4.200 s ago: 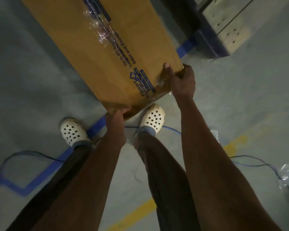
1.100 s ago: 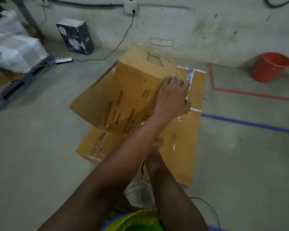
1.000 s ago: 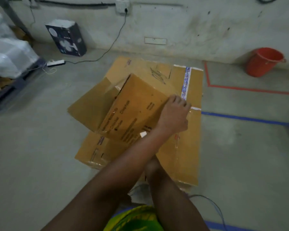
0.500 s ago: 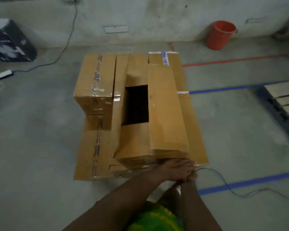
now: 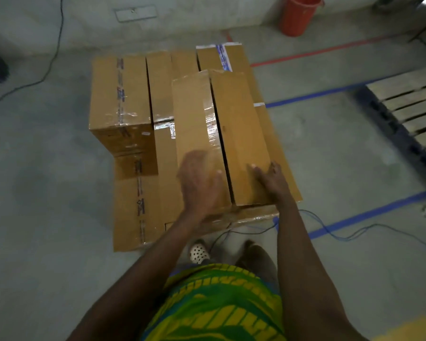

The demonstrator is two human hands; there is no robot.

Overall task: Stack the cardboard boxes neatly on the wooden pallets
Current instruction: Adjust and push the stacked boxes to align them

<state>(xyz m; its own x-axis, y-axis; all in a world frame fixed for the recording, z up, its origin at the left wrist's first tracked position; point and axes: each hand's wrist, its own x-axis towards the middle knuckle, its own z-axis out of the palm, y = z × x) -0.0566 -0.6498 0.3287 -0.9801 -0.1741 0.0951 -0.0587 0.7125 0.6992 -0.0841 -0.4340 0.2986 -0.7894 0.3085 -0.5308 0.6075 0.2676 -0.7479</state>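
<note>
Your L hand lies flat, fingers straight, on the top box; R hand, fingers spread, presses the same lid just beside. The stack under them looks mostly built; squaring-up prob. remains. Empty pallet sits well right of R hand.

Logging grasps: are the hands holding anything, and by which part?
Nothing gripped: left hand lies flat on the top cardboard box, right hand on its near right corner.

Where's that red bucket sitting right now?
In the head view, the red bucket stands at the top right, on the floor by the wall, beyond the stacked cardboard boxes.
</note>
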